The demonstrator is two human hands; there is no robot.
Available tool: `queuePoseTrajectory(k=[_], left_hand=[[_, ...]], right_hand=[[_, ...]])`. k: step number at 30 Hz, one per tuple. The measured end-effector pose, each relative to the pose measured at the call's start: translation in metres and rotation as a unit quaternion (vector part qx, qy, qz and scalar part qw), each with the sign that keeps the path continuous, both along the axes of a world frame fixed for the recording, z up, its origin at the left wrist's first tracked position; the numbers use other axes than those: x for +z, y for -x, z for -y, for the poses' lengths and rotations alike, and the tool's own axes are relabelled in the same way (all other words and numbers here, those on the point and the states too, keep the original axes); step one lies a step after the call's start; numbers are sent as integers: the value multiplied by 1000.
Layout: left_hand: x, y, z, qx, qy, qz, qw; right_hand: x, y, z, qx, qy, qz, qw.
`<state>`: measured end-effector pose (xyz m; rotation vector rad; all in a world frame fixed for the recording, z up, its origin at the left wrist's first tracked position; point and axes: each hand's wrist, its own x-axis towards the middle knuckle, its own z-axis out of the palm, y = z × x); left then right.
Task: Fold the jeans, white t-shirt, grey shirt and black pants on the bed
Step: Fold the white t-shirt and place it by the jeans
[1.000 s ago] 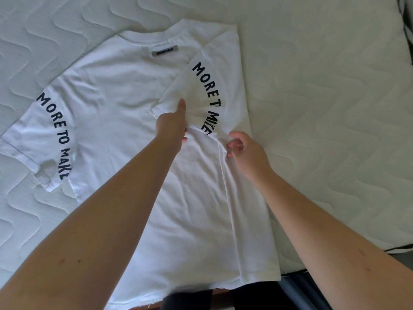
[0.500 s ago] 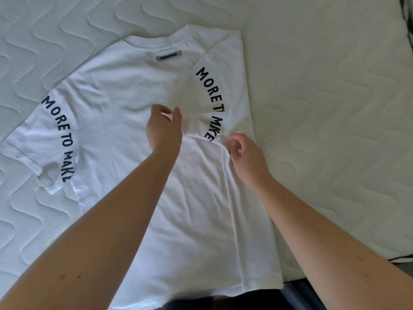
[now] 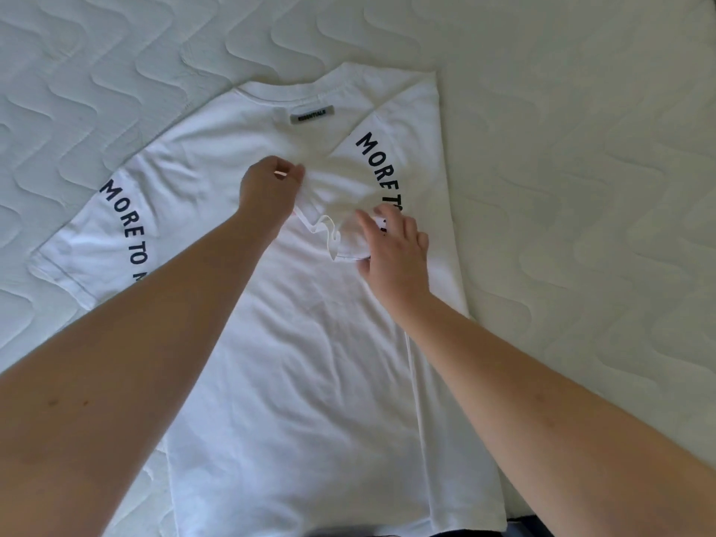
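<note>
A white t-shirt with black "MORE TO MAKE" lettering lies flat on the bed, its grey neck label at the top. Its right side is folded inward, and the right sleeve lies over the chest, its hem raised and wavy. My left hand pinches the sleeve's upper edge between thumb and fingers. My right hand holds the sleeve's lower corner, with fingers over the fabric and the thumb under the hem. The left sleeve lies spread out flat to the left. No jeans, grey shirt or black pants can be identified.
The quilted white mattress surrounds the shirt on the left, top and right. A sliver of something dark shows at the bottom edge, past the shirt's hem.
My left hand went from pointing on the sleeve to pinching its edge. My right hand moved up onto the sleeve's corner, and the sleeve hem has lifted and bunched.
</note>
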<state>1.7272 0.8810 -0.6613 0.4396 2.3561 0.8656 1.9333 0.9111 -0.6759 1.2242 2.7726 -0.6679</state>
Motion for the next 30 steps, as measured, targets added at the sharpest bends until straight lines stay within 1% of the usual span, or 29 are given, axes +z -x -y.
queuePoseTrajectory(k=[1, 3, 5, 7, 8, 9, 10, 11, 12, 13, 14, 16, 18, 19, 20, 22, 23, 25, 27, 29, 30], left_hand=[[3, 4, -2, 23, -19, 17, 999], [5, 14, -6, 49, -34, 19, 998], [5, 19, -10, 78, -38, 5, 996], [5, 13, -11, 112, -46, 21, 992], [4, 7, -10, 120, -45, 32, 991], [4, -1, -7, 117, -36, 25, 992], [4, -10, -2, 102, -28, -8, 994], [4, -22, 4, 80, -30, -53, 995], [5, -37, 10, 59, -42, -92, 993], [5, -53, 16, 44, -56, -109, 991], [5, -71, 21, 38, -62, -101, 992], [2, -108, 31, 53, -40, -28, 997], [-2, -137, 40, 106, -13, 72, 992], [-4, -147, 45, 136, -10, 109, 985], [-6, -156, 50, 160, -11, 128, 979], [-9, -170, 59, 193, -9, 134, 972], [-10, -178, 63, 192, -3, 137, 972], [-11, -196, 68, 148, 22, 154, 977], [-11, -214, 70, 108, 37, 179, 977], [-11, -226, 68, 80, 46, 191, 977], [-11, -230, 67, 62, 49, 195, 978]], right_hand=[[-2, 4, -4, -33, 1, -7, 999], [-5, 8, -9, -87, 5, -45, 995], [-4, 7, -11, -101, 18, -95, 990], [-1, 1, -8, -30, 56, -117, 991], [1, -4, -5, 21, 82, -115, 990], [3, -11, -2, 62, 105, -110, 986], [5, -19, 2, 77, 116, -113, 984], [7, -28, 6, 62, 111, -127, 984], [10, -39, 10, 25, 96, -142, 985], [12, -50, 15, -22, 75, -147, 986], [13, -62, 18, -65, 56, -139, 987], [12, -84, 26, -111, 38, -90, 989], [11, -99, 35, -111, 62, -27, 992], [10, -104, 38, -101, 76, -12, 992], [10, -109, 41, -93, 82, -15, 992], [11, -115, 41, -107, 69, -46, 991], [11, -118, 39, -131, 56, -55, 988], [12, -127, 32, -203, 54, -45, 977], [13, -136, 26, -261, 125, -24, 957], [13, -144, 21, -265, 214, 0, 940], [12, -147, 19, -256, 239, 17, 936]])
